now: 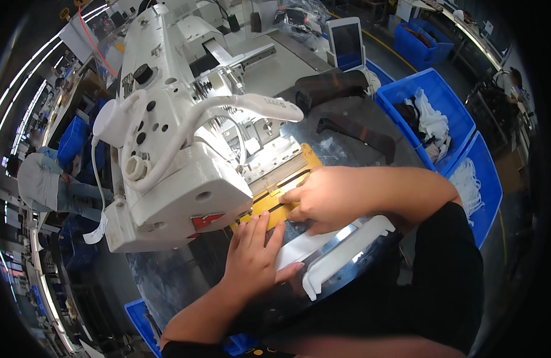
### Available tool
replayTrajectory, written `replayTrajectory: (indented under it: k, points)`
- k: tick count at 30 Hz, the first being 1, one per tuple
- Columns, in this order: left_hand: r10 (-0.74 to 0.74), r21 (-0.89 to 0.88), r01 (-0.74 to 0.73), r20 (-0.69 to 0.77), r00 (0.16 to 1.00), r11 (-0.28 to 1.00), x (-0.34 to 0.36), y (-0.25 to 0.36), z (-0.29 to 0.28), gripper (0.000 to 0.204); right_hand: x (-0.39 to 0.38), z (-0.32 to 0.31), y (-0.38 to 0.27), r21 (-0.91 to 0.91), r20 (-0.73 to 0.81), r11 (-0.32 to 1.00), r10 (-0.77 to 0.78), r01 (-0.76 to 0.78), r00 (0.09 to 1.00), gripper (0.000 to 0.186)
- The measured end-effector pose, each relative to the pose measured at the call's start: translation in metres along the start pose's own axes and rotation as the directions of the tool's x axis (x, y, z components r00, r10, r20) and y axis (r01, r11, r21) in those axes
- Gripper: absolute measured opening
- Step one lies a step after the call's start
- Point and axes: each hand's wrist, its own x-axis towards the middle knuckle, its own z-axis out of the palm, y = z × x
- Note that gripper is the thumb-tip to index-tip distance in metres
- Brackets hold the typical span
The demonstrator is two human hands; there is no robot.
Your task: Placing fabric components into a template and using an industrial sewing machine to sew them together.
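In the head view, the yellow plate [262, 206] sits by the white sewing machine [174, 203], on the desk [168, 286], back from its near edge. The left hand [251, 262] rests loose fingers on it. The right hand [326, 194] bends its fingers there; I can't tell if they grip.

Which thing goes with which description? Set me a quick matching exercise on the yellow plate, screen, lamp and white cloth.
1. Yellow plate
2. Screen
3. Lamp
4. White cloth

A. Arched across the front of the white machine
B. In a blue bin at right
C. Under fingertips of the left hand and right hand
D. Dark, in a pale frame

Pairs: 1-C, 2-D, 3-A, 4-B
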Motion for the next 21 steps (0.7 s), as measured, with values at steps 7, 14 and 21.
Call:
replayTrajectory:
  k: [7,14,21]
  points:
    - [0.033,-0.049,-0.034,-0.025,0.999,0.998,0.001,0.003,0.001,0.071,-0.010,-0.005,0.006,0.020,-0.012,0.999,0.039,-0.039,0.999,0.036]
    - [0.100,-0.143,-0.108,-0.065,0.993,0.984,-0.001,0.006,0.007,0.054,-0.010,-0.007,0.018,0.083,-0.025,0.993,0.087,-0.085,0.996,0.032]
    - [0.107,-0.174,-0.117,-0.063,0.992,0.978,-0.001,0.006,0.008,0.050,-0.005,0.001,0.032,0.110,-0.125,0.982,0.167,-0.153,0.978,0.039]
